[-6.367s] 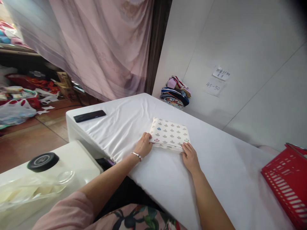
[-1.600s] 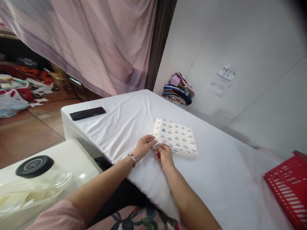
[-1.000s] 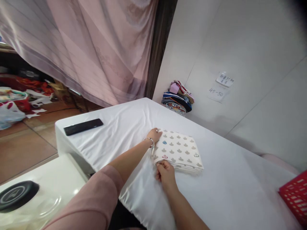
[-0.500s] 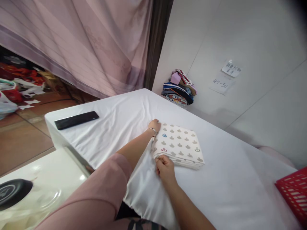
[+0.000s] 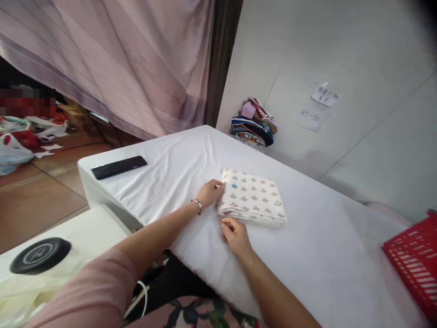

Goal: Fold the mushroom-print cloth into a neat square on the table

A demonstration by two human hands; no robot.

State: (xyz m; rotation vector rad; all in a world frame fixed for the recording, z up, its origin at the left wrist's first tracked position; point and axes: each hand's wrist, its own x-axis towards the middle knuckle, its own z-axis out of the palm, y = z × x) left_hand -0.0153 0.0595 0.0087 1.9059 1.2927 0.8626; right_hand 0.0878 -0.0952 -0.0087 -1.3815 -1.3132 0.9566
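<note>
A folded white cloth [image 5: 253, 197] printed with grey, blue and red mushroom-like motifs lies flat on the white-covered table. Its layered edge faces me. My left hand [image 5: 210, 193], with a bracelet on the wrist, is at the cloth's left edge; its fingers reach forward with thumb and fingertips apart, close to or touching the fabric. Just below the near left corner, my right hand [image 5: 235, 233] rests with curled fingers and the thumb against the index finger. No fabric shows in that grip.
A black phone-like slab [image 5: 119, 167] lies on the table [image 5: 324, 255] at left. Folded clothes [image 5: 252, 125] are stacked by the wall. A red basket [image 5: 414, 264] stands at right. On a lower white surface at left sits a round black object [image 5: 41, 256].
My left hand has drawn back from the cloth's far left corner toward me along its left edge. A small gap now shows between my right hand and the near corner.
</note>
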